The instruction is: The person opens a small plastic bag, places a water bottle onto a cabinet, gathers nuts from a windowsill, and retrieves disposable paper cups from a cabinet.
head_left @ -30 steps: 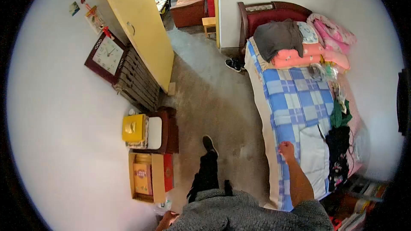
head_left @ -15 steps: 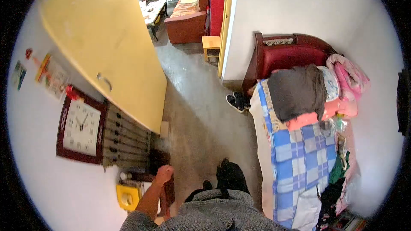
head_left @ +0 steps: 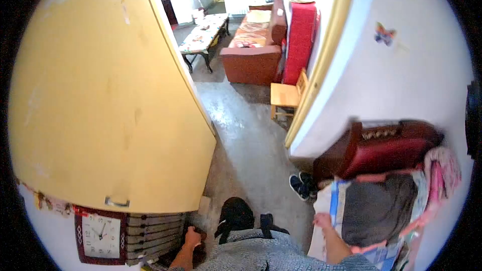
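Low in the view, my left hand (head_left: 192, 238) hangs beside my body with its fingers curled in, and I see nothing in it. It is nearest to the dark furniture below the wall clock (head_left: 102, 236). On the other side, my right hand (head_left: 322, 220) is held out at the bed's edge, fingers loosely curled, with nothing visible in it. Whether it touches the bed cannot be made out. Dark grey folded cloth (head_left: 380, 209) lies on the bed to its right. A pair of black shoes (head_left: 302, 186) stands on the floor just beyond it.
The yellow door (head_left: 110, 95) stands open at the left, with a metal handle (head_left: 117, 202). Through the doorway are a small wooden chair (head_left: 285, 95), a reddish-brown sofa (head_left: 251, 64) and a low table (head_left: 206, 35). A dark red headboard (head_left: 386, 153) stands against the right wall.
The view has shifted forward toward the doorway, and the door and sofa look larger. My right hand has come into view by the bed. My left hand now appears lower.
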A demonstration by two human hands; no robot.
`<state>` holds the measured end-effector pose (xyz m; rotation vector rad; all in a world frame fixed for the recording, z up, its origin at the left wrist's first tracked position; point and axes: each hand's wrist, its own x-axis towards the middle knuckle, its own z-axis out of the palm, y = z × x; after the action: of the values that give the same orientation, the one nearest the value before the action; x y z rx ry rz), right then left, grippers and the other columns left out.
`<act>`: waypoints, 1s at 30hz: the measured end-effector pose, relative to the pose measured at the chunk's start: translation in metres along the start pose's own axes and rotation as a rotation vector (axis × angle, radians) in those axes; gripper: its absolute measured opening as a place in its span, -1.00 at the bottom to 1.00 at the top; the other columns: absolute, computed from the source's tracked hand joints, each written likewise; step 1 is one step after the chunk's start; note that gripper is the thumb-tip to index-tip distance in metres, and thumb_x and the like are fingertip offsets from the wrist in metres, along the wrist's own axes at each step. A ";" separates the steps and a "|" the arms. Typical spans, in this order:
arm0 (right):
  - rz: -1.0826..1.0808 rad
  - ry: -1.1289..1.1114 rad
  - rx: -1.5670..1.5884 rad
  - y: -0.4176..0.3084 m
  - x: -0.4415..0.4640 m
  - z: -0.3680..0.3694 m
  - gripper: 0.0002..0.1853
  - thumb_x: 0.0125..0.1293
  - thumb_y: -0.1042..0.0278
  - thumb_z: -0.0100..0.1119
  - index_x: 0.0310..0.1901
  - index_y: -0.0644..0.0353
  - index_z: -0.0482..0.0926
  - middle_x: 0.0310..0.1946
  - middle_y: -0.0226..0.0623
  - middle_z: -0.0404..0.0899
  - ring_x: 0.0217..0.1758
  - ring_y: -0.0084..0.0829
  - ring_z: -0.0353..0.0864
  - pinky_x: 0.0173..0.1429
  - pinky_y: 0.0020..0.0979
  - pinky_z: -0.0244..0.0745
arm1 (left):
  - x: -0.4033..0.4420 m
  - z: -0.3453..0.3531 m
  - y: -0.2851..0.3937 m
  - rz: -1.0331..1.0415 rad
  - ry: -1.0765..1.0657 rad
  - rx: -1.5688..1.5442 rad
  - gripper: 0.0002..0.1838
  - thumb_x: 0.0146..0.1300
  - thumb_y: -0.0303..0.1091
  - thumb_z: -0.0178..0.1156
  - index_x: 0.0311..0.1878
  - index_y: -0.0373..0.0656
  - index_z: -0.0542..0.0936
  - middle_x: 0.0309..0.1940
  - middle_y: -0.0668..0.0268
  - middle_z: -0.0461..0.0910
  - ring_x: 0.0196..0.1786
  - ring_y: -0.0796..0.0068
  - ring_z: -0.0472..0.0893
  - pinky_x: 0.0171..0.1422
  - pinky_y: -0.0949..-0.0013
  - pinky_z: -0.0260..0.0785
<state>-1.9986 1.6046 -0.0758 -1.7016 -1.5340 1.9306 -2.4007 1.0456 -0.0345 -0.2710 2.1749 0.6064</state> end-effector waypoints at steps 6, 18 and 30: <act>-0.096 0.197 -0.042 -0.287 0.131 0.068 -0.83 0.35 0.42 0.26 -0.07 0.24 0.60 -0.37 -0.34 0.63 -0.46 -0.52 0.62 -0.43 -0.46 0.55 | 0.139 0.003 0.066 -0.263 -0.071 -0.156 -0.44 0.34 -0.18 0.30 0.29 -0.26 0.41 -0.01 -0.03 0.64 0.01 -0.02 0.68 0.06 0.01 0.57; 0.347 -0.079 -0.361 -0.264 0.237 0.230 -0.76 0.37 0.29 0.08 -0.26 0.24 0.70 -0.36 -0.17 0.73 -0.31 -0.18 0.72 -0.23 -0.13 0.64 | 0.385 -0.113 0.648 0.813 0.086 0.089 -0.50 0.25 -0.24 0.27 0.20 -0.30 0.53 0.05 -0.08 0.65 0.16 -0.11 0.61 0.27 0.01 0.46; -0.231 -0.494 -1.241 -0.533 0.625 0.353 -0.85 0.33 0.34 0.10 -0.31 0.11 0.66 -0.49 -0.21 0.63 -0.41 -0.21 0.63 -0.28 -0.12 0.57 | 0.513 -0.237 0.943 0.707 0.219 0.128 -0.51 0.30 -0.26 0.23 0.25 -0.28 0.52 0.22 -0.07 0.56 0.31 -0.08 0.51 0.40 0.02 0.36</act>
<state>-2.7581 2.0713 -0.1487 -1.1232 -3.3675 1.3141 -3.2498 1.7430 0.0005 0.5507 2.5006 0.8411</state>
